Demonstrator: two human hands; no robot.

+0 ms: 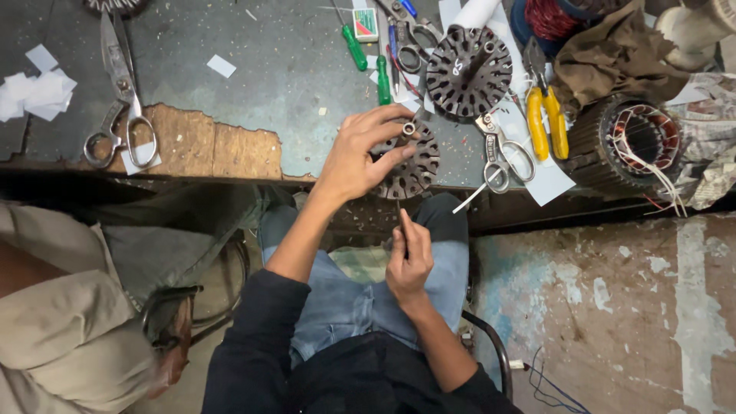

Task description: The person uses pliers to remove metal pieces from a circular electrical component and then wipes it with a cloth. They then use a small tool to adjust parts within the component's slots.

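My left hand (360,153) grips a dark, slotted round motor core (414,169) at the near edge of the workbench (291,69), with fingers over its central shaft. Below the bench edge, over my lap, my right hand (410,261) pinches a thin dark strip that points up toward the core. A second, larger slotted core (468,70) lies farther back on the bench.
Large scissors (123,100) lie at left near paper scraps (34,88). Green screwdrivers (355,46), small scissors (502,157), yellow-handled pliers (546,119) and a wound stator (632,142) sit at right. Another person (69,322) sits at left.
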